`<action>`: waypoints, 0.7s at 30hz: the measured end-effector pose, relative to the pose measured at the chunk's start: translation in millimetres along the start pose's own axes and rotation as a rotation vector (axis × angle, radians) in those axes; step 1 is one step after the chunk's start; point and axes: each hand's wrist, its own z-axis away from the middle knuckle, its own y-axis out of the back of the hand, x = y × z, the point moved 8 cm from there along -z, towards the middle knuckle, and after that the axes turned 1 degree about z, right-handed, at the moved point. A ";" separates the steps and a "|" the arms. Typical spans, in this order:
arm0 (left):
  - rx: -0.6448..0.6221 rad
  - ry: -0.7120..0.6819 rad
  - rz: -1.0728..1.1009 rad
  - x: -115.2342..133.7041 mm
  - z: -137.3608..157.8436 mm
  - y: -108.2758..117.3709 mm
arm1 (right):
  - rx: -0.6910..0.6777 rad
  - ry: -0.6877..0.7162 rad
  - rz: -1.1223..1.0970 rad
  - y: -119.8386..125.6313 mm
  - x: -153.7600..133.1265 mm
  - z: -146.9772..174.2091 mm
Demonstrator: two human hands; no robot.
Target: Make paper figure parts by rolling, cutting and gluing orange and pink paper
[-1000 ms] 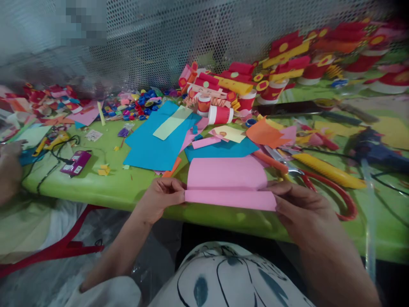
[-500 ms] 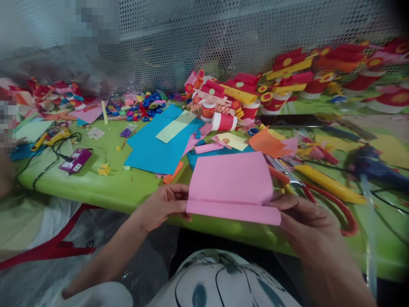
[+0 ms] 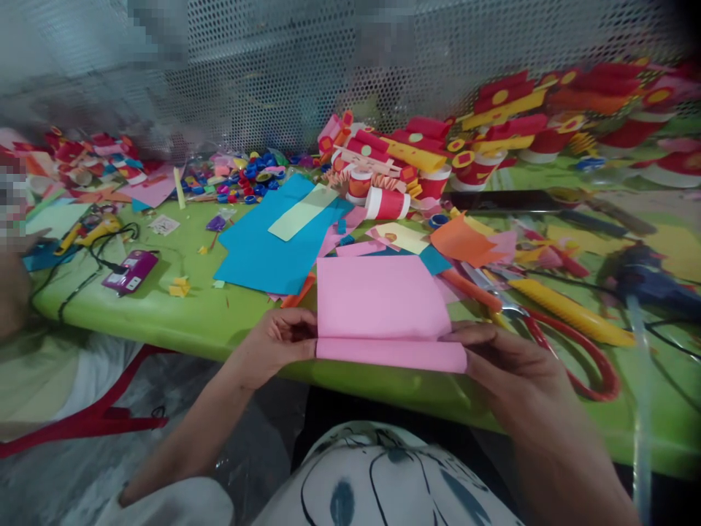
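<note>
A sheet of pink paper point(image 3: 380, 296) is spread between my hands over the table's front edge, its near side rolled or folded into a strip. My left hand point(image 3: 279, 340) pinches the left end of that strip, thumb in front and fingers behind. At the other end, my right hand point(image 3: 507, 358) grips the right corner the same way. Red-handled scissors point(image 3: 599, 365) lie beside my right hand, partly hidden by it. Beyond the pink sheet is blue paper point(image 3: 263, 252) with a pale green strip point(image 3: 304, 212) on top.
Red paper cups point(image 3: 388, 204) with paper decorations stand along the back. A yellow cutter point(image 3: 575, 310) and a dark blue glue gun point(image 3: 657, 281) lie at right. A purple device point(image 3: 130, 272) with a cable is at left, near another person's arm point(image 3: 14, 292).
The pink paper has shifted slightly left and its strip lies more level. My right hand has moved a little left and up with it; the left hand keeps its hold.
</note>
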 end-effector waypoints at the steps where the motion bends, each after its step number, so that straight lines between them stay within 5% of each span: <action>1: -0.001 0.004 0.007 -1.5 -1.0 1.4 | -0.005 0.004 -0.014 -1.0 0.5 -0.5; 21: -0.104 -0.018 -0.044 -3.5 -6.2 -4.1 | -0.025 0.007 -0.069 -7.1 8.1 -5.9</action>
